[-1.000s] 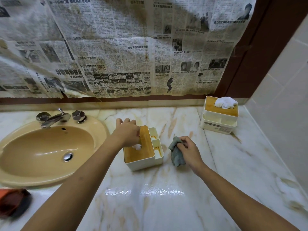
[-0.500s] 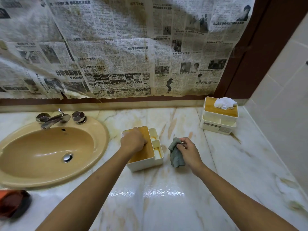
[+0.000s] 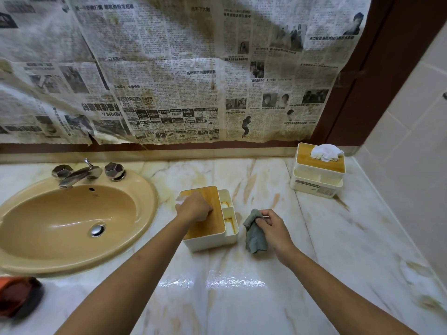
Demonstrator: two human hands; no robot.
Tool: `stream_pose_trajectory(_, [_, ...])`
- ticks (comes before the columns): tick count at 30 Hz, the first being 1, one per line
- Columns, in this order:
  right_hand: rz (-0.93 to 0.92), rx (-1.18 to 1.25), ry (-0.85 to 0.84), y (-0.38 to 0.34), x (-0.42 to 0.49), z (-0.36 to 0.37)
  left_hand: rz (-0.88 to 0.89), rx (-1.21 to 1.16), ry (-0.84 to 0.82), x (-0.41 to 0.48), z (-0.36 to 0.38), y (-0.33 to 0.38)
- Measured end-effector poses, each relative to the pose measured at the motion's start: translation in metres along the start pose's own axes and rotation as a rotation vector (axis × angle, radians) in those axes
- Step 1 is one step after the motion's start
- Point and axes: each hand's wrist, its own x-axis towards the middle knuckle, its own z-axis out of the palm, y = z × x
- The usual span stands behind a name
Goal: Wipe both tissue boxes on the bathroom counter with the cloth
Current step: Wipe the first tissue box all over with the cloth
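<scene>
The nearer tissue box (image 3: 210, 227), white with a wooden lid and open side compartments on its right, stands on the marble tabletop (image 3: 242, 298) just right of the sink. The left hand (image 3: 193, 209) lies on top of its lid with the fingers curled under like a loose fist. A scrap of white shows at the hand's far-left edge, but I cannot tell whether the fingers grip it or only press down. Just beside the box on the right, apart from it, the right hand (image 3: 274, 227) pinches a grey-green cloth (image 3: 255, 234) between thumb and curled fingers, and the cloth hangs down to the tabletop. The second tissue box (image 3: 318, 175), of the same make, stands well apart in the far right corner with a white tissue (image 3: 325, 152) bunched up out of its lid. The yellow-tan sink (image 3: 72, 221) has a metal faucet (image 3: 79, 175) with two faceted knobs at its back. Stained newspaper (image 3: 169, 68) covers the wall behind, pale tiles (image 3: 411, 117) line the right wall, and a blurred red-brown object (image 3: 17, 296) sits at the near left edge.
</scene>
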Motion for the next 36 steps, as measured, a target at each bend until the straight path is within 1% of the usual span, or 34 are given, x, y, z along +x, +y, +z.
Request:
stream_pose_trajectory(4, [-0.012, 0.011, 0.005, -0.002, -0.005, 0.0, -0.024, -0.154, 0.097, -0.006, 0.005, 0.001])
stream_pose_trajectory(8, [-0.065, 0.013, 0.028, -0.01, -0.008, -0.003, -0.051, -0.311, 0.185, -0.011, -0.004, 0.001])
stream_pose_trajectory(11, [-0.121, 0.043, 0.047, -0.022, -0.011, -0.002, -0.032, -0.453, 0.195, -0.005, -0.012, -0.007])
stream_pose_trajectory(14, [-0.204, 0.069, 0.023, -0.032, -0.016, 0.005, 0.021, -0.614, 0.165, -0.005, -0.021, -0.009])
stream_pose_trajectory(16, [-0.288, 0.048, 0.014, -0.038, -0.023, 0.012, 0.048, -0.767, 0.127, -0.009, -0.027, -0.007])
stream_pose_trajectory(18, [-0.416, -0.006, 0.002, -0.042, -0.033, 0.018, 0.064, -0.887, 0.097, -0.013, -0.033, -0.005])
stream_pose_trajectory(21, [-0.674, -0.201, -0.023, -0.042, -0.046, 0.028, 0.085, -0.961, 0.057, -0.011, -0.038, -0.006])
stream_pose_trajectory(23, [-0.832, -0.347, 0.007, -0.039, -0.048, 0.031, 0.105, -0.989, 0.008, -0.015, -0.041, -0.005])
stream_pose_trajectory(25, [-0.936, -0.432, 0.064, -0.042, -0.042, 0.03, 0.135, -0.983, -0.032, -0.018, -0.043, -0.003])
stream_pose_trajectory(27, [-0.912, -0.424, 0.134, -0.05, -0.03, 0.027, 0.171, -0.958, -0.062, -0.021, -0.043, -0.002])
stream_pose_trajectory(30, [-0.755, -0.345, 0.243, -0.07, -0.005, 0.018, 0.197, -0.946, -0.093, -0.025, -0.04, -0.001])
stream_pose_trajectory(33, [-0.622, -0.29, 0.282, -0.086, 0.013, 0.009, 0.196, -0.967, -0.099, -0.027, -0.039, 0.0])
stream_pose_trajectory(35, [-0.629, -0.293, 0.27, -0.087, 0.011, 0.01, 0.186, -0.996, -0.1, -0.026, -0.039, 0.001])
stream_pose_trajectory(36, [-0.663, -0.302, 0.246, -0.084, 0.005, 0.012, 0.18, -1.013, -0.099, -0.027, -0.04, 0.002])
